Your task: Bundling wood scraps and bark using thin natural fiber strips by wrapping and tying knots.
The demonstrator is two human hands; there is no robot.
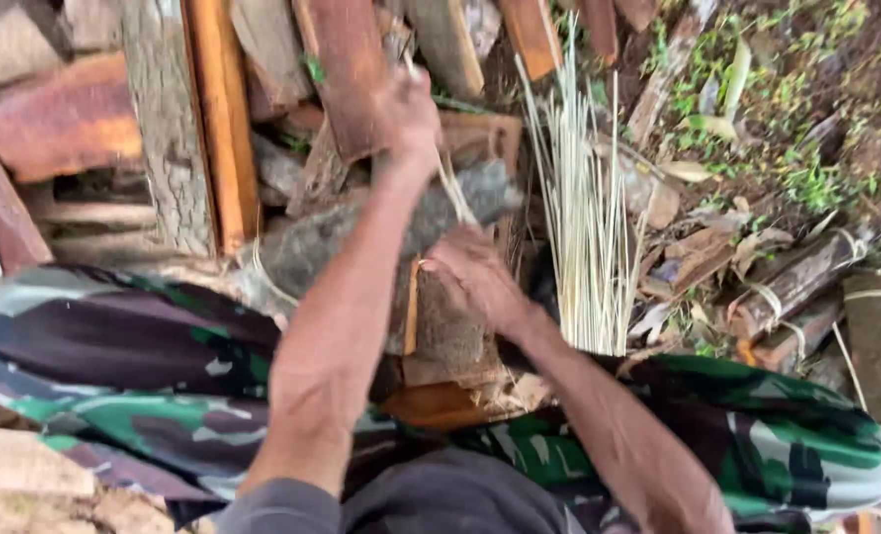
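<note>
- Outdoors, split firewood (213, 119) lies piled on leafy ground.
- Left hand (409, 114), far, is closed around a pale strip (452, 193), pulled taut.
- Right hand (475, 277) grips the strip's lower end, against a bark-covered log (440, 331) between the knees.
- Pale sticks (589, 227) stand just right.

Hands (465, 267) tight on pale strip (452, 190)

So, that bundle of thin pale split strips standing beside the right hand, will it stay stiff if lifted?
Probably only partly. The bundle of thin pale split strips fans apart at its top, so it looks loose and likely to splay. Each strip is very slender, so probably light and bendy rather than rigid.
</note>
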